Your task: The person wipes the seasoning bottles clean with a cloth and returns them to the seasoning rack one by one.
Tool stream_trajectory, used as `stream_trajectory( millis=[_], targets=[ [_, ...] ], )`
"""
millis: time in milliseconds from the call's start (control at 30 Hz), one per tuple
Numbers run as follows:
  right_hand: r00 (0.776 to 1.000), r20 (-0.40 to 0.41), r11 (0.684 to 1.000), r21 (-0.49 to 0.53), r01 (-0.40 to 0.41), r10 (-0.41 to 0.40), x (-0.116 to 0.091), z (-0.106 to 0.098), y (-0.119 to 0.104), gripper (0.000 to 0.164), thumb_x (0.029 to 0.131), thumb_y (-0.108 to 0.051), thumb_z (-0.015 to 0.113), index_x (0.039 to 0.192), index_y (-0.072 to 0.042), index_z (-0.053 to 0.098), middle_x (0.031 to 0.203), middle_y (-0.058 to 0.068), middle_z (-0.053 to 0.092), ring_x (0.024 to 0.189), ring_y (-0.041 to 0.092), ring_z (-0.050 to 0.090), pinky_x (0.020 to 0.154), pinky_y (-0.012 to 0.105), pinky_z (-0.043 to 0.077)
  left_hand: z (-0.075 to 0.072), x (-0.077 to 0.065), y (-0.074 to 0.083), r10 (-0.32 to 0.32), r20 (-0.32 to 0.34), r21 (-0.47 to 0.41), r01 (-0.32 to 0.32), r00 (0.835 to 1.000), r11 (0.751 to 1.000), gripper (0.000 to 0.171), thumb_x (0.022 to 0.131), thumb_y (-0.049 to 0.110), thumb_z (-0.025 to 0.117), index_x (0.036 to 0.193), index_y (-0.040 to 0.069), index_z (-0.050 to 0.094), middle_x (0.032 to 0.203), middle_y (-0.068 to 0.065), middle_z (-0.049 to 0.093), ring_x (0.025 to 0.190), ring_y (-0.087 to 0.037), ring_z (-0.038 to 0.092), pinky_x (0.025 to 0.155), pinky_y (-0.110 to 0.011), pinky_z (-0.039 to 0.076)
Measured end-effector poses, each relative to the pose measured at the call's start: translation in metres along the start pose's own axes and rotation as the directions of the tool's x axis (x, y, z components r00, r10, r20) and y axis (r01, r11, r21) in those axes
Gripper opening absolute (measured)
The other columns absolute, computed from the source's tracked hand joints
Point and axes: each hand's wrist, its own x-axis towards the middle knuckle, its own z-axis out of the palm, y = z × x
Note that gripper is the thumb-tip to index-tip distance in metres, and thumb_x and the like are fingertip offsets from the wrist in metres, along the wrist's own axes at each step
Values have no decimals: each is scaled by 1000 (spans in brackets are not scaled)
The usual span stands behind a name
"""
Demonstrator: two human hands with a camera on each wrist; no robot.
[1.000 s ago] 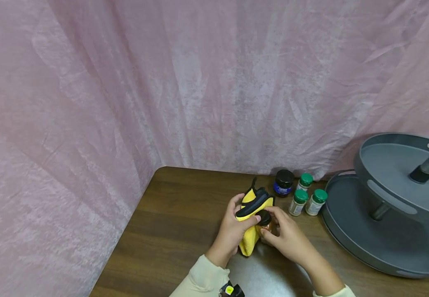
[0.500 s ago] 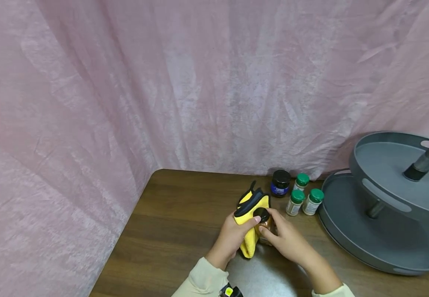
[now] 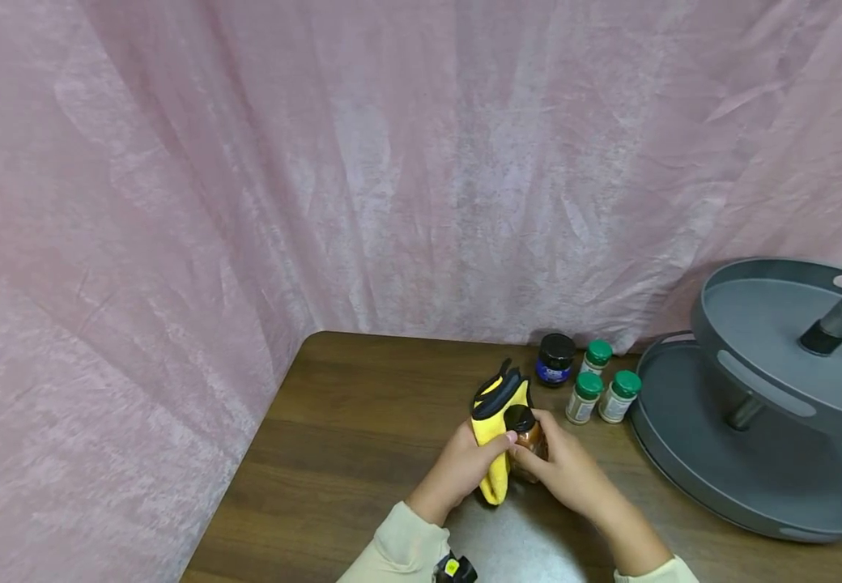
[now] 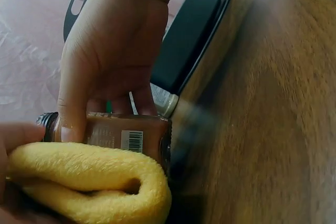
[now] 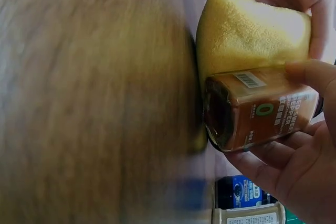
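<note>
My left hand (image 3: 462,463) grips a folded yellow cloth (image 3: 492,437) with black trim, its thumb right at the jar just below the lid. The cloth lies against the side of a spice jar (image 3: 530,442) with a black lid and red-brown powder inside. My right hand (image 3: 565,463) holds that jar between thumb and fingers. In the right wrist view, the jar (image 5: 268,109) shows its printed label, and its base is close over the table. The left wrist view shows the cloth (image 4: 89,163) folded double, with the jar's barcode side next to it.
Behind the hands stand a dark jar (image 3: 555,360) with a blue label and a group of green-capped spice jars (image 3: 584,398). To the right is a grey two-tier round tray (image 3: 756,494). A pink curtain (image 3: 421,178) hangs along the table's (image 3: 304,453) back and left edges.
The cloth has turned more upright and looks narrower. My left thumb has slid from the lid to just below it, and more of the jar's body now shows.
</note>
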Motion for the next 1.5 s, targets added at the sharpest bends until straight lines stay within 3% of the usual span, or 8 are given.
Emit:
stream_trajectory(
  millis=[200, 367, 500, 600, 733, 1000, 1267, 1500],
  targets=[
    [999, -34, 999, -38, 18, -20, 2, 0, 1, 47, 94, -31, 72, 132, -9, 53, 101, 3, 69, 84, 9, 62, 74, 28, 52, 2, 2, 1, 5, -121, -11, -6, 993, 1000, 36, 98, 30, 66, 116, -2, 66, 97, -11, 73, 79, -13, 68, 70, -27, 57],
    [999, -35, 998, -52, 30, -31, 1, -1, 2, 44, 94, -32, 72, 129, -13, 53, 94, 0, 68, 75, 5, 60, 68, 26, 50, 4, -1, 6, 75, -133, 73, -66, 988, 995, 30, 98, 26, 67, 121, 7, 69, 109, -7, 74, 90, -11, 68, 78, -25, 56],
    [997, -57, 995, -94, 37, -42, 2, -4, 2, 38, 92, -31, 74, 122, -15, 57, 86, -3, 66, 73, 5, 57, 66, 25, 48, 5, -6, 14, 248, -75, 346, -208, 966, 915, 36, 98, 20, 66, 134, 20, 66, 138, 2, 64, 120, -13, 63, 100, -30, 52],
    [998, -61, 993, -115, 23, -30, 2, -7, 2, 34, 90, -29, 74, 117, -15, 59, 80, -4, 63, 69, 6, 56, 63, 25, 47, 6, -12, 21, 291, -11, 486, -249, 957, 838, 46, 100, 22, 62, 145, 23, 55, 154, 8, 49, 138, -12, 50, 112, -36, 45],
    [998, -65, 990, -141, 17, -26, 1, -8, 3, 32, 87, -28, 76, 113, -17, 61, 79, -5, 65, 69, 6, 57, 63, 24, 48, 8, -20, 28, 277, 39, 526, -256, 960, 811, 49, 103, 25, 57, 151, 22, 48, 160, 9, 40, 146, -12, 41, 117, -41, 40],
    [984, -95, 966, -227, 123, -148, -1, -7, -2, 39, 77, -26, 82, 113, -19, 67, 87, -6, 69, 77, 5, 59, 67, 24, 49, 13, -22, 28, 381, 48, 568, -339, 923, 750, 54, 94, 4, 61, 146, 18, 54, 157, 0, 46, 148, -28, 41, 119, -45, 36],
    [979, -101, 951, -273, 145, -179, -6, -6, -11, 44, 75, -30, 84, 115, -22, 68, 81, -10, 58, 70, 3, 47, 59, 22, 40, 14, -17, 22, 315, -43, 506, -251, 948, 825, 49, 100, 19, 62, 148, 25, 52, 151, 4, 51, 135, -20, 53, 109, -43, 45],
    [970, -147, 955, -251, 155, -196, -7, -6, -14, 45, 75, -29, 86, 115, -19, 67, 90, -5, 59, 69, 1, 46, 56, 19, 40, 11, -14, 18, 284, -99, 475, -205, 954, 856, 43, 103, 28, 57, 145, 20, 52, 124, 0, 65, 103, -12, 62, 91, -30, 51]
  ],
)
